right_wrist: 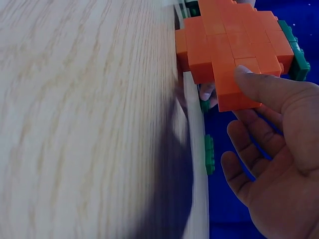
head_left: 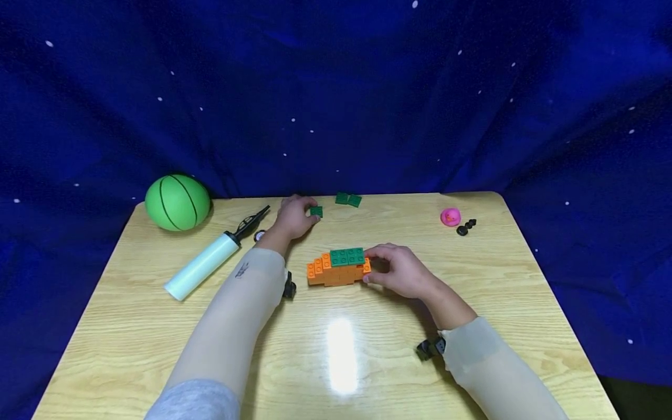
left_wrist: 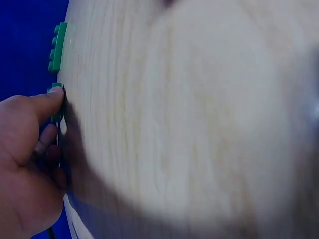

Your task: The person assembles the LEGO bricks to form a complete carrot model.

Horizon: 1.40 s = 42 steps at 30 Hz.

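An orange toy-brick build (head_left: 340,275) with stepped sides stands at the middle of the table, green bricks (head_left: 347,256) along its top. My right hand (head_left: 400,271) holds its right end, the thumb (right_wrist: 264,84) against the orange face in the right wrist view. Farther back, my left hand (head_left: 295,217) pinches a small green brick (head_left: 317,212) between thumb and fingers, low at the tabletop. Part of that brick hides behind the fingers in the left wrist view. Two more flat green bricks (head_left: 349,199) lie to its right at the back edge.
At the left are a green ball (head_left: 177,202) and a pale blue hand pump (head_left: 202,267) with a black end. A small round object (head_left: 259,235) lies beside my left wrist. Far right, a pink rubber duck (head_left: 450,217) sits beside a small black object (head_left: 462,230).
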Available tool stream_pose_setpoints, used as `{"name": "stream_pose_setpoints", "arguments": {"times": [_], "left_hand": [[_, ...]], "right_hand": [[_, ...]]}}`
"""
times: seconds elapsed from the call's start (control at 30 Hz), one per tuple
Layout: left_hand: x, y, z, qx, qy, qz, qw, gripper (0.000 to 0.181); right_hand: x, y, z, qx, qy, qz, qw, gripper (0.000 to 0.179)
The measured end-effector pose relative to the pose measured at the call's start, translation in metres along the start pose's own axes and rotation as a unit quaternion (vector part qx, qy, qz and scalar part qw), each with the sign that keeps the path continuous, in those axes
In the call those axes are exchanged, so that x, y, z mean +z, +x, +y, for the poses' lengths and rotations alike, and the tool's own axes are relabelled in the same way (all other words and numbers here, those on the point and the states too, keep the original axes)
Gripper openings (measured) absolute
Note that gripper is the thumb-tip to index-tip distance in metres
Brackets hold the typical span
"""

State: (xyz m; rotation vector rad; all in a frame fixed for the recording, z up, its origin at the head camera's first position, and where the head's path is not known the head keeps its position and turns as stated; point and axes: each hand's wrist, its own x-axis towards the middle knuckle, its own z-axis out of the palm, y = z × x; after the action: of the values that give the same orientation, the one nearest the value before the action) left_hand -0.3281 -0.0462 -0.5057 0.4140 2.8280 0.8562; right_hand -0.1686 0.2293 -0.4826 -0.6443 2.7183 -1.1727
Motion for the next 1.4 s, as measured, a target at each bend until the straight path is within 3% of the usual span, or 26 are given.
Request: {"name": "stream_pose_setpoints", "arguments": {"times": [0.43,0.67,0.83,1.4], "left_hand": [[-0.008,-0.015,-0.002,0.012,-0.042,0.019,0.9989,0.041],[-0.005,-0.026,0.001,0.050,-0.047,0.036,0.9970,0.035],[-0.004,-0.034,0.001,0.056,-0.060,0.040,0.9958,0.033],[-0.019,-0.066,0.007,0.076,-0.146,0.057,0.9847,0.031]], "right_hand": [[0.002,-0.002,0.003,0.011,0.004,0.002,0.9999,0.048],[0.000,-0.003,0.003,0.017,0.004,0.006,0.9998,0.046],[0.000,-0.003,0.002,0.016,0.002,0.006,0.9999,0.046],[0.004,-0.003,0.003,0.013,0.001,0.008,0.9999,0.046]]}}
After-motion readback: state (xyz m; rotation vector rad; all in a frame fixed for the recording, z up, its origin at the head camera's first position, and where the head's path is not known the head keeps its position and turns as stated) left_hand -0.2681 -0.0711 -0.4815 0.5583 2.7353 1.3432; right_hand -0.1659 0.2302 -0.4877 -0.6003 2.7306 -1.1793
